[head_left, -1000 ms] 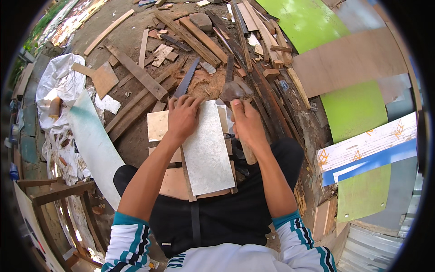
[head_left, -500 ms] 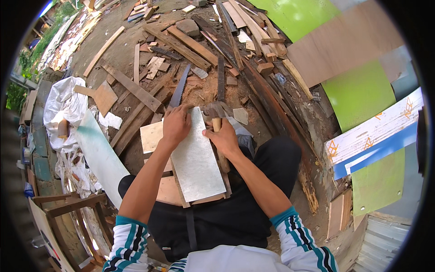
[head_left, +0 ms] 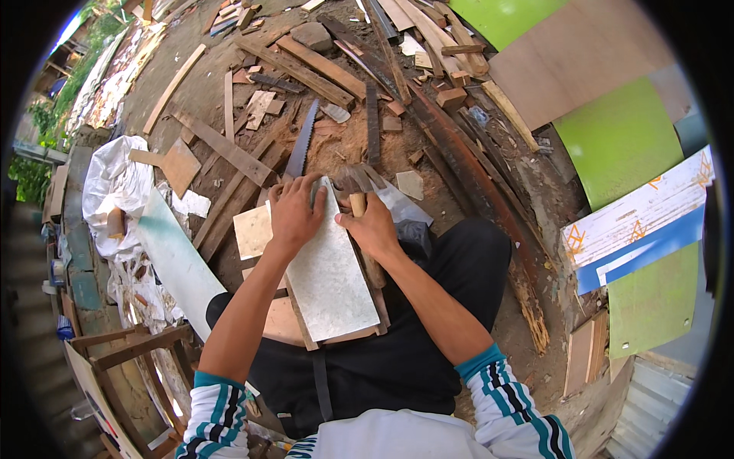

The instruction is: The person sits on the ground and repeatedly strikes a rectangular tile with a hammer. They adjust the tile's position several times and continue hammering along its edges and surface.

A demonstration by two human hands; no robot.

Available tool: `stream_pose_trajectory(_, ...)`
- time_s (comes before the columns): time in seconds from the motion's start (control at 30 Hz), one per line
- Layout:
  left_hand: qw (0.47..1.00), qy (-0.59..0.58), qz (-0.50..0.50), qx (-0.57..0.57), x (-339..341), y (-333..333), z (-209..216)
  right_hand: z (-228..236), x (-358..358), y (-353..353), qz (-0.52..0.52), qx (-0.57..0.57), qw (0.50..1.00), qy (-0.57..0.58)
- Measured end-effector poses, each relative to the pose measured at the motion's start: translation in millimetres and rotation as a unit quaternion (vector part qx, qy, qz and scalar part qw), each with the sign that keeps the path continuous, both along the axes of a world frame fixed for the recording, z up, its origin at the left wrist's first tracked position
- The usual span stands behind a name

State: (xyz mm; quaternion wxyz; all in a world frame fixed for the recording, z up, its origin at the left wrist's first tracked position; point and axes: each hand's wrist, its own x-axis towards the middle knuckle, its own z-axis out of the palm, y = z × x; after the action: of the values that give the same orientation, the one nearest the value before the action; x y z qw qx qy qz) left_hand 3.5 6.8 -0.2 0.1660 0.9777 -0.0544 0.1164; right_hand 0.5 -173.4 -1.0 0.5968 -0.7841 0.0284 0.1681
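A long pale grey-white sheet [head_left: 330,283], flat and mottled, lies over strips of wood between my knees. My left hand [head_left: 297,213] is closed over its far left corner, fingers bent across the edge; the fingertips are partly hidden. Beside the far right edge, my right hand [head_left: 372,228] grips an upright light wooden handle [head_left: 358,203], apparently a hammer's. A blurred dark shape just beyond could be its head. Under the sheet, a wooden batten [head_left: 301,310] shows along the left side, and a pale board piece [head_left: 254,232] sticks out to the left.
A handsaw [head_left: 303,141] rests on sawdust ahead. Planks and offcuts [head_left: 229,145] cover the ground beyond. A long dark beam [head_left: 474,183] runs along the right, near green panels [head_left: 619,153]. White sacking [head_left: 115,176] and a wooden frame [head_left: 138,344] stand at the left.
My left hand's fingers have shifted slightly left and bent differently over the sheet's far end. My right hand has moved a little left with the handle. The view has turned slightly.
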Motion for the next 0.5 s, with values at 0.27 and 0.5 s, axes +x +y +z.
stream_pose_trajectory(0.27,0.997,0.082,-0.017,-0.006,-1.4,7.7,9.9,30.5,13.8,-9.0,0.029,-0.062,0.998,-0.015)
stream_pose_trajectory(0.5,0.996,0.085,-0.025,0.007,-4.5,8.5,9.9,76.8,18.0,-11.5,0.065,-0.108,0.99,-0.06)
